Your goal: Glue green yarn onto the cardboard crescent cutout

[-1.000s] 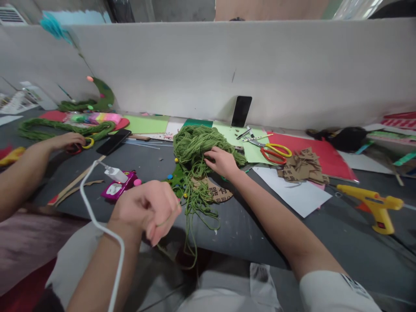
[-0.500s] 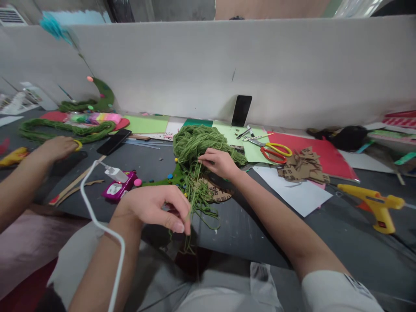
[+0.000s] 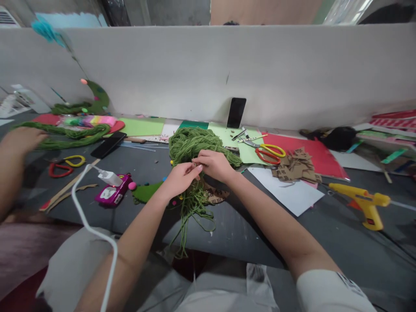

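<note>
A large bundle of green yarn (image 3: 198, 141) lies mid-table, with loose strands hanging forward towards the table's front edge. My left hand (image 3: 178, 181) is closed in a pinch on the yarn at the bundle's near side. Right beside it, nearly touching, my right hand (image 3: 216, 164) is also closed, its fingertips on the same yarn. The exact grip is partly hidden by the fingers. Under the left wrist a green felt shape (image 3: 146, 192) with small coloured pompoms shows. Below my right hand is a round piece of printed cardboard (image 3: 217, 196), partly covered by yarn.
On the right are a yellow glue gun (image 3: 364, 201), red-and-yellow scissors (image 3: 269, 152), cardboard scraps (image 3: 297, 167) and white paper (image 3: 289, 195). Leftwards lie a magenta device (image 3: 113, 193), a white cable (image 3: 85, 212), another pair of scissors (image 3: 63, 168) and a co-worker's hand (image 3: 19, 141).
My left hand has moved up and away from me, from the hanging strands to beside my right hand. The co-worker's hand has shifted left, uncovering the scissors there.
</note>
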Motion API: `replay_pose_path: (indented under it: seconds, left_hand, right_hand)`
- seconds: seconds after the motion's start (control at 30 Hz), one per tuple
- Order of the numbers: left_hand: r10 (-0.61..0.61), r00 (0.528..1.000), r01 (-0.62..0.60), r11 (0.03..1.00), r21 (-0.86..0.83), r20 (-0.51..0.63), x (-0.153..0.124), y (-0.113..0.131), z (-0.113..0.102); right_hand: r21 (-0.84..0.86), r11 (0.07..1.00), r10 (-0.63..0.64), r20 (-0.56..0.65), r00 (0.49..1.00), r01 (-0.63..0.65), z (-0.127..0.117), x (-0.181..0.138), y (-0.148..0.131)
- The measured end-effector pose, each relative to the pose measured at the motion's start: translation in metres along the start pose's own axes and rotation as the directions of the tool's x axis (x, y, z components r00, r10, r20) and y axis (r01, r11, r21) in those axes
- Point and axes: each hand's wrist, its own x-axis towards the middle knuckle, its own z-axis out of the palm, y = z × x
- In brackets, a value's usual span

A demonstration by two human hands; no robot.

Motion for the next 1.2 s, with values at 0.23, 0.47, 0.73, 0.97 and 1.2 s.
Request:
replay_pose_path:
  seconds: [0.23,0.47,0.73,0.97,1.2]
  left_hand:
    - [0.090,0.995,-0.101,0.946,-0.309,-0.051,-0.006,-0.005,-0.010]
    - [0.262,0.965,-0.224,0.823,-0.523,-0.001,-0.041,0.026,-0.020]
    - [0.586,0.775,-0.283,0.657,-0.698,0.237,-0.087,0.057,-0.048]
    - [0.609,0.209,-0.117,0.793,-0.598,0.766,-0.076,0.063,-0.046]
    - [0.004,0.805,-0.101,0.986,0.131,0.593,-0.057,0.030,-0.055]
  right_hand:
    - [-0.049,0.998,0.050,0.005,0.999,-0.049,0.002,-0.003,0.005]
    - [-0.190,0.964,0.195,0.017,0.981,-0.188,0.011,-0.005,0.007]
    - [-0.271,0.920,0.275,-0.064,0.959,-0.282,0.020,-0.005,0.020]
    - [-0.279,0.915,0.291,-0.042,0.956,-0.291,0.024,0.001,0.016]
    - [-0.161,0.972,0.167,-0.033,0.985,-0.170,0.019,-0.006,0.017]
